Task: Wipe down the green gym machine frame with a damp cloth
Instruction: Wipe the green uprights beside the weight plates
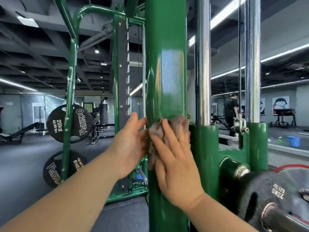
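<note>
Post (165, 64) of green frame, glossy and wet-streaked, is seen centre. Right hand (175, 164), fingers spread, is pressed flat on crumpled brownish cloth (176, 122) against it; left hand (130, 144), fingers straight, is laid alongside. Blue bucket (293, 141) far right; contents unseen.

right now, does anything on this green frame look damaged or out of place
Nothing looks broken or askew. The shiny streaked patch on the green post above the cloth looks like wetness from wiping. The thinner green tube shows small pale flecks, possibly chipped paint.
</note>
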Motion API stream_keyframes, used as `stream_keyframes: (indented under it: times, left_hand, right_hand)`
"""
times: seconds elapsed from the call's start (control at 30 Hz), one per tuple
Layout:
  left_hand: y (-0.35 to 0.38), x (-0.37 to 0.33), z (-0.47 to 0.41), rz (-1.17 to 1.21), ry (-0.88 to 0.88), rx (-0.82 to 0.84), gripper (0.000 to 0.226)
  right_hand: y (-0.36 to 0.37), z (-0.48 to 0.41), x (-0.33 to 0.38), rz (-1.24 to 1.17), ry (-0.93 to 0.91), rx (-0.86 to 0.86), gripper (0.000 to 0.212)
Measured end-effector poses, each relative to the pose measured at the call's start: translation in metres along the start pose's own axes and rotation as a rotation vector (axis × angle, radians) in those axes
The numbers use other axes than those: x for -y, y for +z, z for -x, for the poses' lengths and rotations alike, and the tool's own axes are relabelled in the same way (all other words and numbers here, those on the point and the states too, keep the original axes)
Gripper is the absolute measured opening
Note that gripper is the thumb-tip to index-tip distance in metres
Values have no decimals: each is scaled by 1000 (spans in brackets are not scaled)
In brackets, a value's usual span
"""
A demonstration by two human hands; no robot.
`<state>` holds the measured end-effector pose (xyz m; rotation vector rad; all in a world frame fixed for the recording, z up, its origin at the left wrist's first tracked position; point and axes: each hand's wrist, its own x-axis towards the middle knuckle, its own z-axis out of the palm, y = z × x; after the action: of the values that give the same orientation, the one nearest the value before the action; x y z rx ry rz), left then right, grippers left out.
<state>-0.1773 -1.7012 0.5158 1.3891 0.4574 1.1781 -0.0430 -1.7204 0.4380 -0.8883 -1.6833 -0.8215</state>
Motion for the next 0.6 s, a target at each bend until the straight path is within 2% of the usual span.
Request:
stream_keyframes:
  times: [0.07, 0.1, 0.17, 0.2, 0.23, 0.33, 0.4, 0.47, 0.53, 0.6]
  left_hand:
    - [-3, 4, 8, 2, -1, 35, 59]
    - [-3, 6, 11, -5, 27, 33, 57]
    - [1, 8, 17, -75, 145, -19, 42]
    - [4, 7, 20, -141, 242, -93, 28]
    - [8, 4, 24, -219, 362, -160, 24]
    - [20, 4, 32, -498, 650, -172, 65]
    - [28, 4, 35, -845, 906, -173, 75]
    - [33, 13, 28, -1063, 1106, -159, 75]
    - [32, 12, 21, -1071, 1155, -190, 62]
    - [27, 5, 14, -1057, 1150, -298, 50]
  right_hand:
    - [3, 19, -1, 45, -135, 51, 44]
    - [0, 8, -4, 26, -136, 34, 45]
    - [-15, -41, -3, -117, 43, -52, 57]
    - [-26, -68, -3, -226, 174, -81, 66]
    - [-36, -89, -1, -324, 263, -96, 73]
    - [-46, -86, 8, -464, 297, -12, 76]
    - [-47, -64, 14, -577, 247, 79, 72]
    - [-50, -49, 13, -715, 273, 18, 67]
    - [-58, -54, 9, -808, 361, -117, 60]
    - [-64, -56, 5, -873, 474, -169, 51]
